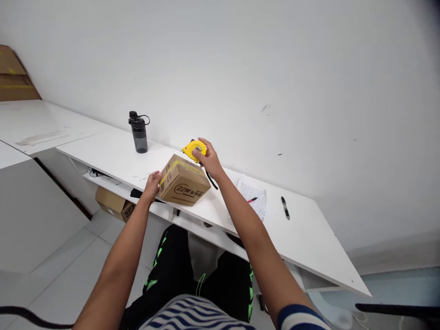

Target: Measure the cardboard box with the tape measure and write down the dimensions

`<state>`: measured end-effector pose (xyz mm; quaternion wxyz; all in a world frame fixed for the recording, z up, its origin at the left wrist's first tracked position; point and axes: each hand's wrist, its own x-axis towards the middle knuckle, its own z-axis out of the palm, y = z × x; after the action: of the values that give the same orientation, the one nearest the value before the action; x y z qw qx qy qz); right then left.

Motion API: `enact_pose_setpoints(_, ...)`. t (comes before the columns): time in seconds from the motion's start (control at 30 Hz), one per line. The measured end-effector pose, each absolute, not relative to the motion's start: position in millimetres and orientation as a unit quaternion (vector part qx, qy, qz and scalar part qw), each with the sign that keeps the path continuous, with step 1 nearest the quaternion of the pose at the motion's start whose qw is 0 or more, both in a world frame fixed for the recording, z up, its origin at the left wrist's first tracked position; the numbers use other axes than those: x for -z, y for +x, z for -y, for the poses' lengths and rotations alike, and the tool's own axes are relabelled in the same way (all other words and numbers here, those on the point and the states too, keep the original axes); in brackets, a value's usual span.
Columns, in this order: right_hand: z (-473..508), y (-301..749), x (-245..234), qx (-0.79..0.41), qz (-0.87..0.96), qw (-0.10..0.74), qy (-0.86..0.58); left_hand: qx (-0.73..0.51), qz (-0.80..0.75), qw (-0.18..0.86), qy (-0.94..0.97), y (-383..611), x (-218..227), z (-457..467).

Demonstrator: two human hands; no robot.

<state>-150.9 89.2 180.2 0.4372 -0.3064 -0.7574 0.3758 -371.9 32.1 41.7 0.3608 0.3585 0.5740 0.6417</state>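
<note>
A small brown cardboard box [184, 182] with black print sits on the white desk [302, 233]. A yellow tape runs along the box's top left edge. My left hand [152, 184] pinches the tape's end against the box's near left corner. My right hand [207, 159] grips a yellow tape measure [193, 148] at the box's far corner; its black wrist strap hangs down beside the box.
A dark water bottle [139, 133] stands left of the box near the wall. To the right lie white paper [255, 198] with a red pen [252, 200] and a black marker [285, 207]. Another cardboard box [114, 204] sits on the floor under the desk.
</note>
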Motion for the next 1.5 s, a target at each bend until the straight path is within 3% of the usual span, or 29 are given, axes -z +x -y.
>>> enact_pose_setpoints(0.17, -68.3, -180.5, -156.7, -0.333, 0.833, 0.351, -0.267, -0.645, -0.635, 0.263, 0.335, -361.3, -50.6, -19.1)
enact_pose_setpoints(0.4, -69.5, -179.8, -153.7, -0.304, 0.852, 0.336, -0.262, -0.644, -0.519, 0.342, 0.447, -315.3, -69.1, 14.8)
enact_pose_setpoints(0.5, -74.6, -167.2, -163.5, -0.297, 0.883, 0.285, -0.227, -0.655, -0.500, 0.350, 0.446, -301.2, -65.3, 16.1)
enact_pose_setpoints(0.9, -88.7, -119.9, -181.4, -0.228, 0.934, 0.172, -0.215, -0.640, -0.546, 0.299, 0.450, -300.2, -70.8, 12.6)
enact_pose_setpoints(1.2, -61.1, -1.6, -168.1, -0.237, 0.881, 0.201, -0.357, -0.659, -0.537, 0.234, 0.472, -302.8, -63.1, -3.9)
enact_pose_setpoints(1.33, -63.6, -13.9, -164.5, -0.253, 0.866, 0.242, -0.358, -0.659, -0.541, 0.225, 0.472, -303.3, -61.8, -8.5)
enact_pose_setpoints(1.5, -72.3, -82.7, -167.9, -0.189, 0.907, 0.223, -0.302, -0.645, -0.545, 0.230, 0.484, -302.2, -66.3, -5.1)
